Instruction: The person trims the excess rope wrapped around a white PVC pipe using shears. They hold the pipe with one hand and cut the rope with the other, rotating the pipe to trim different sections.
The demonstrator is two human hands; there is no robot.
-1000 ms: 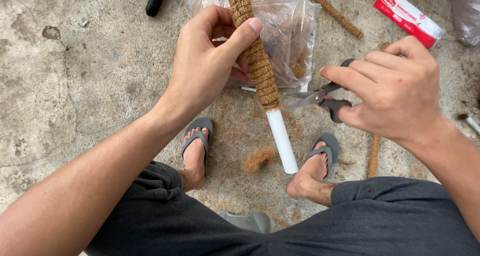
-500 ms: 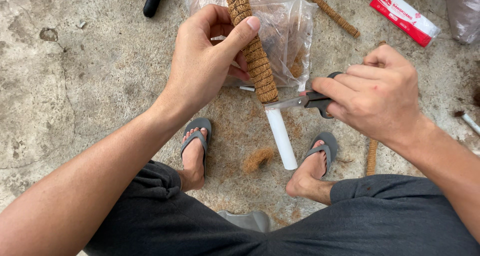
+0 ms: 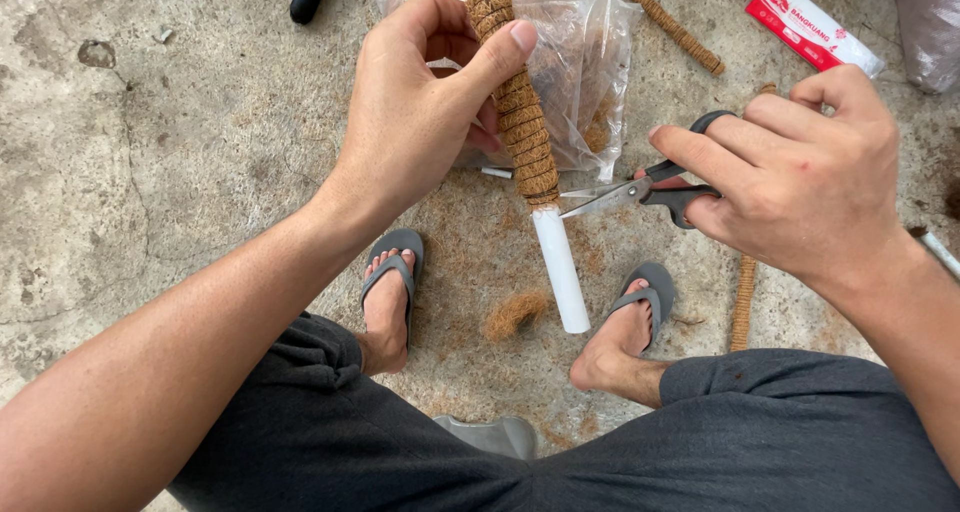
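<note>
While in left hand [image 3: 420, 122], pole [image 3: 520, 132] near-vertical, white end down.

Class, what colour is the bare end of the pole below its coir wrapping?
White, seen clearly in the head view: the pole's bare end.

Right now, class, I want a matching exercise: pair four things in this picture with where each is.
1 coir-wrapped white pipe
2 black-handled scissors
3 clear plastic bag of fibre
4 red and white packet

A on the concrete floor, top right
B in the right hand
C in the left hand
D on the ground behind the pipe

Pairs: 1-C, 2-B, 3-D, 4-A
</note>
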